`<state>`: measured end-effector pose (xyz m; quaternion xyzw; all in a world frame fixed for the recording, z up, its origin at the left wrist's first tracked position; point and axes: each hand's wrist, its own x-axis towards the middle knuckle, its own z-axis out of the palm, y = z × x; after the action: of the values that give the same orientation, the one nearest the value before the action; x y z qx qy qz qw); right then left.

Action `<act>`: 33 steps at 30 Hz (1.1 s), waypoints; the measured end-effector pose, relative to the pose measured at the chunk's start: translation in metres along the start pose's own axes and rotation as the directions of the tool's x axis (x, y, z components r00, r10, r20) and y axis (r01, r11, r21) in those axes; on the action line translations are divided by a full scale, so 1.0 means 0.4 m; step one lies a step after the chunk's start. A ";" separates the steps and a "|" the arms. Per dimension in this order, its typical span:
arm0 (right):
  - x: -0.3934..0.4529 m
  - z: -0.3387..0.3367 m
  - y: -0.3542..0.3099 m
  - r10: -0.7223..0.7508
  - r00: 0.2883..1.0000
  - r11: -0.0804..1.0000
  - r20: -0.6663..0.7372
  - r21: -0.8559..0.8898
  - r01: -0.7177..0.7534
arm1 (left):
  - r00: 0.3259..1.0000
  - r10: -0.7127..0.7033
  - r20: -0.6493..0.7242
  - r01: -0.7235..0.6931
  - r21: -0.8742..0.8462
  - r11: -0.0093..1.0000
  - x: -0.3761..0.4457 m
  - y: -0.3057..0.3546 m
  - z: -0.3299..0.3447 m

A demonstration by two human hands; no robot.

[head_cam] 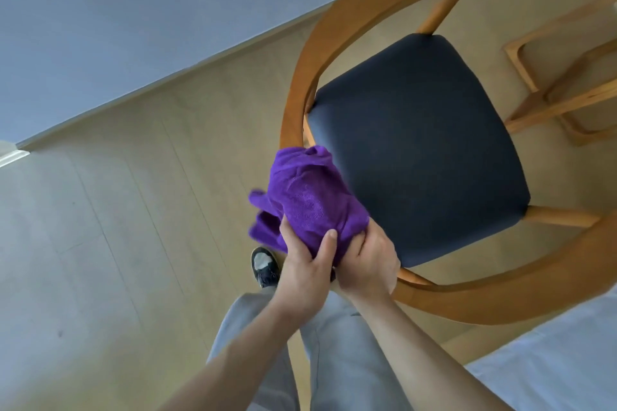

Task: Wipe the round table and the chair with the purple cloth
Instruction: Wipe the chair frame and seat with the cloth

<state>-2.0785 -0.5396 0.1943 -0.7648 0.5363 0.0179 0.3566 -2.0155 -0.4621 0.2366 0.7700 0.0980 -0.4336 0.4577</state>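
Both hands grip the bunched purple cloth (307,200): left hand (305,267) and right hand (369,264) curled round it, at the near-left corner of the chair (417,150); cloth looks bunched, not spread; round bench not identifiable; progress uncertain.

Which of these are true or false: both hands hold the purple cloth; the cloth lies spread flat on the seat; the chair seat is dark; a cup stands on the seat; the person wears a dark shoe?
1. Both hands hold the purple cloth. True: the left hand and the right hand both grip it.
2. The cloth lies spread flat on the seat. False: it is bunched up in the hands near the seat's corner.
3. The chair has a dark seat. True.
4. A cup stands on the seat. False: nothing stands on the seat.
5. The person wears a dark shoe. True.
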 end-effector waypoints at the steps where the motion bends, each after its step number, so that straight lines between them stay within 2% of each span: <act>1: 0.000 -0.002 -0.001 -0.004 1.000 1.000 0.002 0.000 0.004 | 1.000 -0.021 0.003 0.021 -0.006 1.000 0.020 0.008 -0.008; 5: 0.002 -0.002 -0.001 0.010 0.999 0.999 0.035 0.032 -0.011 | 1.000 -0.001 0.008 0.000 0.011 1.000 0.116 0.077 -0.054; 8: 0.003 0.001 0.003 0.020 0.999 0.999 0.044 0.048 -0.022 | 0.999 0.005 -0.043 -0.006 -0.019 1.000 0.227 0.160 -0.080; 11: 0.004 0.004 0.005 0.010 0.999 1.000 0.046 0.024 -0.011 | 1.000 -0.002 0.005 0.002 0.018 1.000 0.292 0.224 -0.090; 13: 0.006 0.004 0.006 0.004 0.999 1.000 0.043 0.017 -0.005 | 0.999 0.023 0.022 -0.023 0.012 1.000 0.295 0.215 -0.087; 17: 0.011 0.002 0.008 -0.020 0.996 0.999 0.091 -0.024 0.022 | 0.994 0.100 -0.036 -0.098 0.045 0.994 0.177 0.160 -0.070; 22: 0.020 0.004 0.014 -0.097 0.985 0.993 0.140 -0.059 0.106 | 0.999 0.034 0.028 -0.038 0.145 0.989 0.051 0.107 -0.065; 28: 0.030 0.002 0.028 -0.155 0.980 0.985 0.126 -0.052 0.162 | 0.997 0.074 -0.038 -0.059 0.306 0.950 0.212 0.207 -0.069; 33: 0.025 -0.003 0.022 -0.165 0.980 0.985 0.111 -0.032 0.169 | 0.998 0.061 -0.006 -0.054 0.363 0.930 0.326 0.288 -0.085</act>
<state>-2.0821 -0.5497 0.1863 -0.8122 0.4497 0.0404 0.3695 -1.8539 -0.5320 0.2163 0.8474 -0.0022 -0.4240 0.3195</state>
